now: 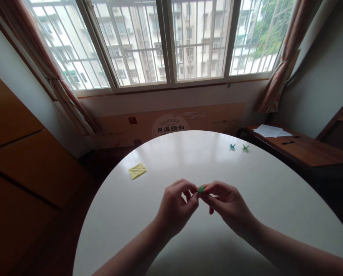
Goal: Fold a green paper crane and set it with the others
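- My left hand (177, 207) and right hand (230, 201) meet above a round white table (125, 234), thumbs and forefingers pinched on a small folded green paper (200, 189) between them.
- The green piece sits at my fingertips, partly covered, its exact shape too small to tell.
- A yellow paper (137, 171) lies to the far left of my hands.
- Two origami cranes, one blue (232, 147), one green (245, 148), stand side by side, apart, near the table's far right edge.
- Beyond, at right, white sheets (271, 131) rest on a wooden desk (324, 151).
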Available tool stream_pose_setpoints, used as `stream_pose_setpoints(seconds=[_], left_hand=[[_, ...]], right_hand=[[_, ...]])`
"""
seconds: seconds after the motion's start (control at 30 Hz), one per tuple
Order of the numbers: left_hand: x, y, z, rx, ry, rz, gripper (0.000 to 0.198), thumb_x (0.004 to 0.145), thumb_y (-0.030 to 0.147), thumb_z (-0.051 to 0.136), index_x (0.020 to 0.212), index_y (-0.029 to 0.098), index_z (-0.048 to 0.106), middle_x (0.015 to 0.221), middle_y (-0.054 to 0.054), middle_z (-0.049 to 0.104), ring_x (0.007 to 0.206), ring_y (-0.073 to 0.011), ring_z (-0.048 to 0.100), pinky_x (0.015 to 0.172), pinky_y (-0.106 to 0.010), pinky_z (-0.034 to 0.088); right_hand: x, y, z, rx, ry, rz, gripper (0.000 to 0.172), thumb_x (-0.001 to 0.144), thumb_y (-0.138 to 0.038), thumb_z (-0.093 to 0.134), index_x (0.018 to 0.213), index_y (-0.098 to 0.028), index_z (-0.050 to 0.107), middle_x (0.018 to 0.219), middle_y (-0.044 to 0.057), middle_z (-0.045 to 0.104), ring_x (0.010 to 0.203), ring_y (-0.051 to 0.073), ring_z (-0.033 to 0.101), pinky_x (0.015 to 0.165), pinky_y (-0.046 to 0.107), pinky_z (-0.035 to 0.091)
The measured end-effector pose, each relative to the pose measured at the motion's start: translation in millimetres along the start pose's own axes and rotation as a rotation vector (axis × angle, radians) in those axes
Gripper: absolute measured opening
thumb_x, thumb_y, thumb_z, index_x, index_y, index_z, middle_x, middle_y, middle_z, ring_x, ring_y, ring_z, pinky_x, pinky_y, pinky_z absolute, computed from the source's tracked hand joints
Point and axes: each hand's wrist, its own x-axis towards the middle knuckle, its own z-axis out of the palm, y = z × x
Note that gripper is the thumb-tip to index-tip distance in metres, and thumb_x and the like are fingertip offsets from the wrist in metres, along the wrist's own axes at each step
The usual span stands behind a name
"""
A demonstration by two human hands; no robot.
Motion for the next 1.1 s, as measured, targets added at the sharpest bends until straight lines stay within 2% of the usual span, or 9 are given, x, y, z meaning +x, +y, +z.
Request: stream_pose_setpoints(seconds=[0.1,0.2,0.27,0.37,0.47,0.57,0.67,0.83,1.1], left_hand=[[0,-3,1.0,-0.044,-0.001,-0.073,0.007,0.080,0.018,0.064,0.075,0.015,0.068,0.072,-0.004,0.063,0.062,-0.0122,0.056,0.046,-0.017,0.043],[0,-5,2.8,-0.136,-0.020,-0.196,0.014,0.082,0.026,0.065,0.077,0.013,0.068,0.067,-0.003,0.060,0.053,-0.0101,0.051,0.042,-0.018,0.042],[0,-7,4.6,-0.216,-0.050,-0.273,0.018,0.082,0.030,0.066,0.078,0.012,0.067,0.064,-0.001,0.057,0.049,-0.0090,0.048,0.039,-0.018,0.043],[0,-7,8.0,-0.330,-0.050,-0.312,0.020,0.080,0.032,0.069,0.080,0.013,0.064,0.068,-0.001,0.058,0.055,-0.0105,0.050,0.039,-0.018,0.045],[-1,-8,10.9,-0.368,0.025,-0.262,0.020,0.077,0.029,0.072,0.086,0.016,0.060,0.078,-0.002,0.061,0.063,-0.0125,0.055,0.040,-0.017,0.047],[-3,-11,11.9,-0.290,0.090,-0.167,0.016,0.080,0.025,0.071,0.089,0.017,0.060,0.082,-0.003,0.064,0.067,-0.0130,0.058,0.043,-0.016,0.047],[-4,-14,11.5,-0.217,0.086,-0.105,0.011,0.085,0.025,0.067,0.093,0.018,0.067,0.080,-0.004,0.067,0.066,-0.0127,0.059,0.046,-0.017,0.047],[-2,-15,10.2,-0.210,0.078,-0.098,0.016,0.088,0.029,0.067,0.095,0.018,0.075,0.074,-0.004,0.068,0.051,-0.0097,0.055,0.043,-0.019,0.045],[-1,-8,4.2,-0.037,0.069,0.138,0.017,0.091,0.019,0.064,0.100,0.021,0.078,0.093,-0.009,0.075,0.074,-0.0147,0.069,0.052,-0.019,0.049]], right_hand=[[1,1,-1,-0.028,0.020,0.005,0.022,0.074,-0.037,0.085,0.081,-0.019,0.073,0.086,0.006,0.071,0.074,0.019,0.065,0.049,0.023,0.050],[2,2,-1,-0.037,0.040,0.030,0.026,0.073,-0.038,0.086,0.081,-0.018,0.071,0.076,0.005,0.068,0.069,0.017,0.061,0.048,0.023,0.049],[2,2,0,0.012,0.054,0.064,0.030,0.070,-0.038,0.088,0.080,-0.018,0.067,0.074,0.003,0.066,0.067,0.016,0.059,0.046,0.022,0.048],[2,2,1,0.099,0.070,0.113,0.035,0.070,-0.037,0.088,0.078,-0.019,0.059,0.073,0.001,0.063,0.064,0.014,0.057,0.045,0.021,0.046],[3,2,2,0.130,0.079,0.148,0.037,0.071,-0.038,0.087,0.077,-0.019,0.056,0.072,0.000,0.061,0.061,0.012,0.055,0.045,0.020,0.045],[4,0,2,0.135,0.089,0.169,0.040,0.070,-0.040,0.088,0.074,-0.018,0.055,0.070,-0.001,0.061,0.061,0.012,0.055,0.045,0.020,0.044],[4,0,2,0.140,0.084,0.159,0.041,0.068,-0.040,0.089,0.073,-0.018,0.055,0.071,0.000,0.062,0.063,0.013,0.056,0.046,0.020,0.043],[4,2,1,0.142,0.080,0.132,0.040,0.069,-0.040,0.088,0.072,-0.018,0.056,0.066,0.000,0.061,0.060,0.012,0.054,0.045,0.019,0.043],[6,-2,0,0.181,0.098,0.198,0.042,0.066,-0.039,0.091,0.070,-0.017,0.055,0.062,-0.002,0.057,0.058,0.011,0.052,0.045,0.018,0.041]])
